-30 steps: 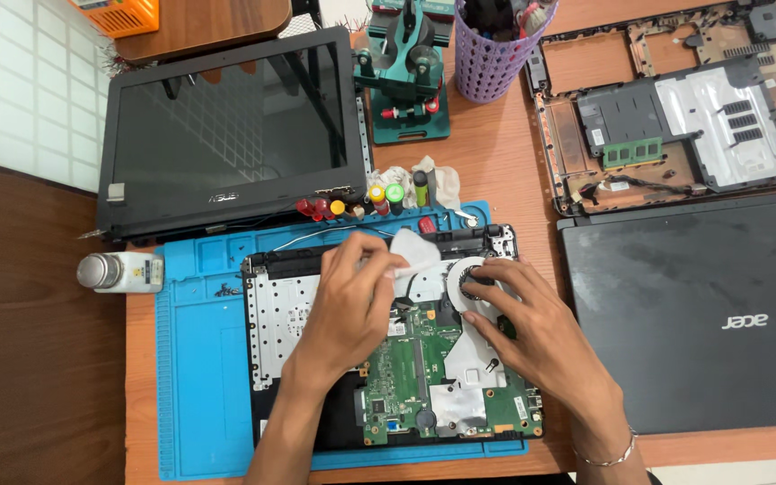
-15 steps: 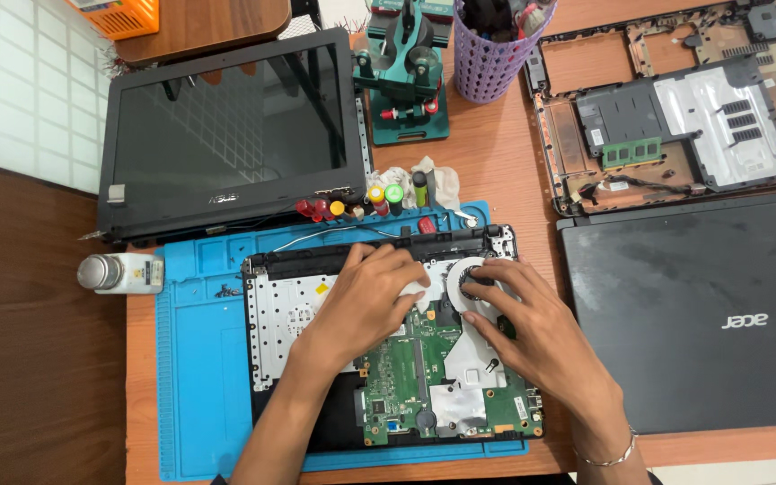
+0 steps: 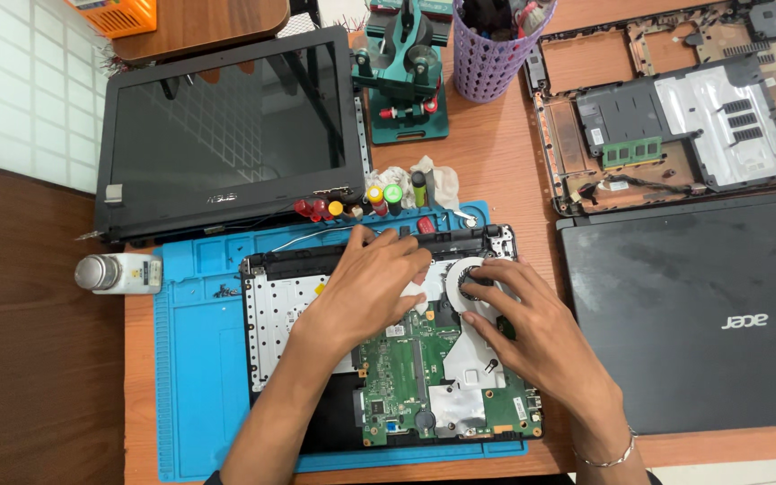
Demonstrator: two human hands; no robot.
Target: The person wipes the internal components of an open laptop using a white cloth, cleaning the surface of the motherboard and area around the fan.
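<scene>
Spanning the whole scene, a wooden worktop (image 3: 496,162), with a blue repair mat (image 3: 199,359) near its front edge. Centred on that mat, an opened laptop base (image 3: 298,314), taken as the landmark. Right of the base, a closed black laptop (image 3: 693,314); beyond that, a stripped laptop chassis (image 3: 675,117). Behind the base to the left, a detached screen panel (image 3: 226,135); straight behind, a green clamp stand (image 3: 406,81) and a purple tool cup (image 3: 491,54). Left of the base, off the mat's edge, a small white bottle (image 3: 119,272) lying on its side. Along the base's back edge, a row of coloured-handled screwdrivers (image 3: 361,202).

Inside the base, toward the front, a green circuit board (image 3: 406,368); at the right rear corner, a round cooling fan (image 3: 469,269).

Left hand (image 3: 370,287) spread flat, fingers extended, pressing down on the middle of the base, gripping nothing visible. Right hand (image 3: 532,332) half-curled, fingertips resting on the fan's rim; whether pinching it or only touching, impossible to tell.

Risks, as a judgement: tugging the fan while a cable or screw remains attached, likely tearing a connector; pressing hard with the left palm, possibly flexing the board; bare fingers on exposed components, static or smudging a concern.
</scene>
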